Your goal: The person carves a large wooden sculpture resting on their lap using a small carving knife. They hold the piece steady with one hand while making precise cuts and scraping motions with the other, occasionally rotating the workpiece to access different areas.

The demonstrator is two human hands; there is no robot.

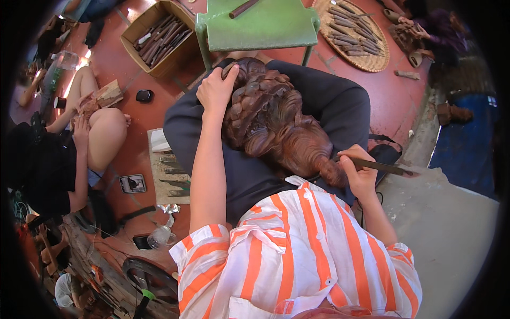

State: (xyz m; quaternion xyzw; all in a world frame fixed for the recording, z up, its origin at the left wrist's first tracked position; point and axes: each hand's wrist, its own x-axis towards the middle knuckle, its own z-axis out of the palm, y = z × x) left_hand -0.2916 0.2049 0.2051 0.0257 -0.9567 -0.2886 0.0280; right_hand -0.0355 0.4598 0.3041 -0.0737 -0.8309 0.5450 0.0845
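Observation:
A dark reddish-brown wood carving (287,119), with rounded bumps and swirling grooved folds, lies slantwise across my lap. My left hand (217,89) is closed round its far upper end. At its narrow near end, on the right, my right hand (358,169) grips a long flat dark tool (383,167) that looks like a file. One end of the tool points toward the carving and the other sticks out past my hand to the right. Whether its tip touches the wood is hidden by my fingers.
Ahead stands a green plastic stool (260,26) with a dark stick on it. A cardboard box (133,40) of tools is left of it, a woven tray (372,64) of tools right. More tools lie on a board (169,183) by my left knee. Another person (103,122) sits left.

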